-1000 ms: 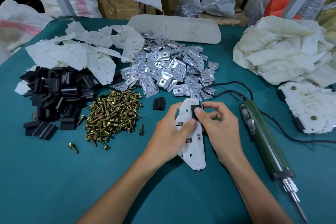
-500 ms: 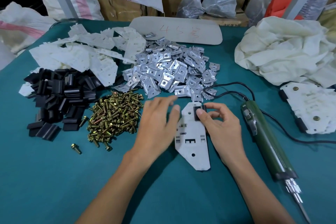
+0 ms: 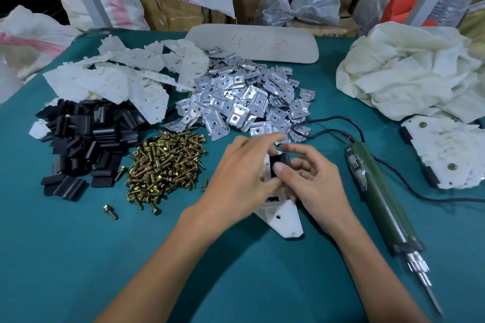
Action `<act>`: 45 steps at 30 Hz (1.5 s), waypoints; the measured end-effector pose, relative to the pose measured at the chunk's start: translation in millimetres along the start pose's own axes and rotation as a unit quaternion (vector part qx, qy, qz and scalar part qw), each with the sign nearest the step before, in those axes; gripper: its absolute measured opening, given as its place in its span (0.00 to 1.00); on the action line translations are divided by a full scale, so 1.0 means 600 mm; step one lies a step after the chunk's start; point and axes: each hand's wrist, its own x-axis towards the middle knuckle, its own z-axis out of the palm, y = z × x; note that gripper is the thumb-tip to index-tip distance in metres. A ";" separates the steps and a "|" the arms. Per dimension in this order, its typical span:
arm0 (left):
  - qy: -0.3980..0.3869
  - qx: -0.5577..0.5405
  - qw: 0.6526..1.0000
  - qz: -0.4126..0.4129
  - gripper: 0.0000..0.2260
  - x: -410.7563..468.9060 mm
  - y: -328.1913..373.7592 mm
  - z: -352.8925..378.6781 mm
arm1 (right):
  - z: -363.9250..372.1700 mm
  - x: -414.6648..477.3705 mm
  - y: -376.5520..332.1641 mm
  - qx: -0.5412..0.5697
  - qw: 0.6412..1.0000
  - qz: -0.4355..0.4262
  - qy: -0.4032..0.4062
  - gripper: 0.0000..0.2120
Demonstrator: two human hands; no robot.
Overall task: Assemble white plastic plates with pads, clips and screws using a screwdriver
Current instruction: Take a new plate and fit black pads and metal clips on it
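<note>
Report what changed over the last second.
The left hand let go of the white plate, reached out beside the screws, then came back to the plate. The right hand kept its thumb on the black pad. The screwdriver, screws and clip pile stayed put.

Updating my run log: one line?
step: black pad onto white plate | right hand: pinches pad | left hand: over plate, grip unclear | screwdriver: idle
</note>
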 end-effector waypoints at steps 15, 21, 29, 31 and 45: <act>-0.054 -0.281 0.937 -0.201 0.22 -0.032 -0.007 0.023 | -0.040 0.016 -0.009 0.172 0.973 0.057 0.143 0.11; 0.078 -0.440 0.865 -0.227 0.20 -0.002 -0.032 -0.002 | -0.017 0.005 -0.004 0.089 0.992 0.084 0.041 0.13; 0.079 -0.449 0.862 -0.224 0.20 -0.007 -0.038 0.008 | 0.000 -0.001 0.004 0.061 0.994 0.093 -0.014 0.10; 0.089 -0.438 0.867 -0.220 0.19 -0.008 -0.039 0.012 | 0.000 -0.001 0.006 0.049 0.995 0.084 -0.003 0.08; 0.152 -0.441 0.862 -0.201 0.21 -0.013 -0.043 0.026 | 0.006 -0.003 0.001 0.109 0.990 0.090 -0.018 0.10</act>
